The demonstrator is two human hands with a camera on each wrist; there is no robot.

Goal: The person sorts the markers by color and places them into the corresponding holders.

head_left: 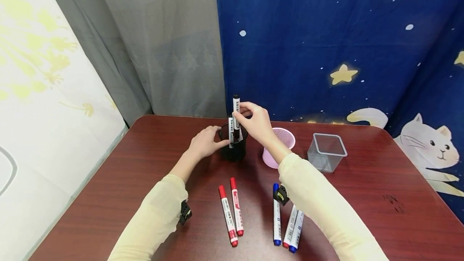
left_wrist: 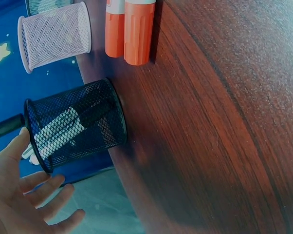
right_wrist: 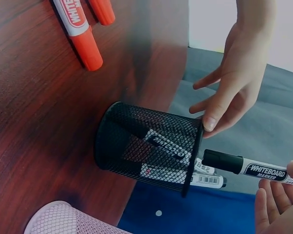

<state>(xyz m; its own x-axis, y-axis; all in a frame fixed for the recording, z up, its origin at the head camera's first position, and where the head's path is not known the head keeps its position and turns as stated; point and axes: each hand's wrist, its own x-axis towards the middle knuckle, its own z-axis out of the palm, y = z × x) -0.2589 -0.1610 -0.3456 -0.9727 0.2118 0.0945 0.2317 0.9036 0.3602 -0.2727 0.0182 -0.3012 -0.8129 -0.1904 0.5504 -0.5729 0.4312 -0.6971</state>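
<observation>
My right hand (head_left: pixel 256 122) pinches a black whiteboard marker (right_wrist: pixel 265 169) between thumb and fingers. The marker stands nearly upright over the mouth of a black mesh pen cup (head_left: pixel 233 153), its black cap pointing down at the rim. Inside that cup lean other black-and-white markers (right_wrist: pixel 208 180), showing through the mesh and above the rim. At the cup's left side, my left hand (head_left: pixel 206 142) holds the rim with thumb and index finger, while its other fingers (left_wrist: pixel 64 200) spread loosely outside.
A pink mesh cup (head_left: pixel 268 159) stands right of the black one, partly behind my right forearm. Farther right is a grey square mesh holder (head_left: pixel 322 160). Two red markers (head_left: pixel 227 214) lie nearer me; blue markers (head_left: pixel 277 216) and another red-ended marker (head_left: pixel 290 226) lie right of them.
</observation>
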